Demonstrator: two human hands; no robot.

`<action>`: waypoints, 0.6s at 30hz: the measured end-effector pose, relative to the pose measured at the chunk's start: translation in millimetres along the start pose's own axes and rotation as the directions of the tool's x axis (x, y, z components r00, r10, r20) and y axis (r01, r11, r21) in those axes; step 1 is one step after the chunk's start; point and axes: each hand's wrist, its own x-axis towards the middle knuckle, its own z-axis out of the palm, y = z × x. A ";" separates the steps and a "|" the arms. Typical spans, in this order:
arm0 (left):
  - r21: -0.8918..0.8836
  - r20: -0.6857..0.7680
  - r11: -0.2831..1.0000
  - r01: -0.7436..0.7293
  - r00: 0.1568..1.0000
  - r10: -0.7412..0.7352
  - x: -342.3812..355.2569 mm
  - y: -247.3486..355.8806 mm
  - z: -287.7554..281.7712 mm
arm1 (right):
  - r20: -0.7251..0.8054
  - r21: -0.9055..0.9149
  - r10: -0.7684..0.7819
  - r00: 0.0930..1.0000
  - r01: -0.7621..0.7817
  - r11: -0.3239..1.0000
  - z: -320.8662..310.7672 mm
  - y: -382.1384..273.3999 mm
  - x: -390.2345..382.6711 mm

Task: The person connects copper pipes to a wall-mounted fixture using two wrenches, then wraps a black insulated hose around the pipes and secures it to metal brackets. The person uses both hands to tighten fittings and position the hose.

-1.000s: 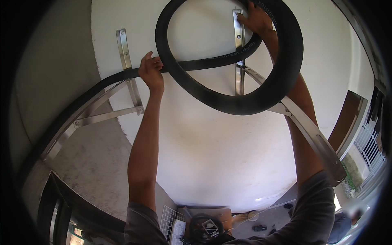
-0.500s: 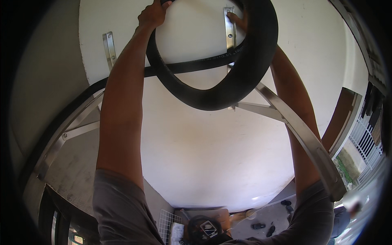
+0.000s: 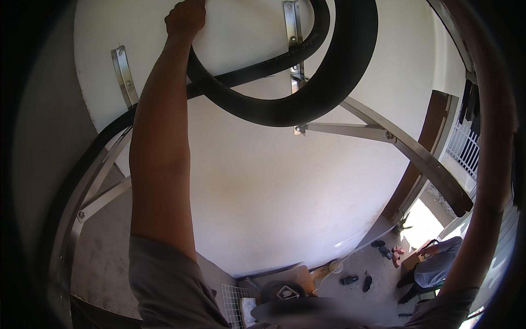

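The white wall [image 3: 285, 186] fills the center. Before it curves the black tube [image 3: 290, 111], a broad loop cut by the upper edge; one length crosses behind the loop's left side and runs down along the left bracket. The left arm [image 3: 163, 148] rises in front of the tube; the right arm [image 3: 496, 142] follows the right margin. The metal right bracket [image 3: 430, 164] projects beyond the loop, which overlaps its upright; the left bracket [image 3: 106, 198] stands opposite. A person [image 3: 438, 270] in a gray-blue top appears at lower right. A white wire rack [image 3: 232, 299] stands below. The left hand [image 3: 186, 19] is curled on the loop's left side, fingertips hidden. The right hand lies outside the view, its state indeterminable. Dark sandals [image 3: 348, 280] lie on the floor [image 3: 334, 299].
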 end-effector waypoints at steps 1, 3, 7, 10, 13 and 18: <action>-0.023 0.025 1.000 0.022 0.999 -0.021 -0.4 -1.1 1.5 | 0.098 -0.115 -0.071 0.993 0.082 0.990 3.4 -4.1 9.5; -0.086 0.028 0.996 0.034 0.999 -0.032 -1.9 -1.3 1.5 | 0.311 -0.301 -0.160 0.937 0.257 0.919 12.9 -12.0 28.2; -0.201 0.053 0.978 0.062 0.997 -0.052 -7.1 -1.6 -6.5 | 0.381 -0.568 -0.124 0.916 0.338 0.751 63.0 -18.0 62.1; -0.332 0.058 0.940 0.082 0.996 -0.066 -8.8 -7.8 -9.7 | 0.183 -0.636 -0.231 0.955 0.295 0.713 90.7 0.6 61.2; -0.414 0.123 0.899 0.145 0.987 -0.103 -2.7 -17.7 -7.3 | 0.119 -0.651 -0.322 0.939 0.319 0.689 92.2 15.3 63.9; -0.399 0.002 0.914 0.076 0.997 -0.082 6.2 -24.3 3.8 | 0.141 -0.677 -0.223 0.964 0.258 0.689 75.7 5.4 67.7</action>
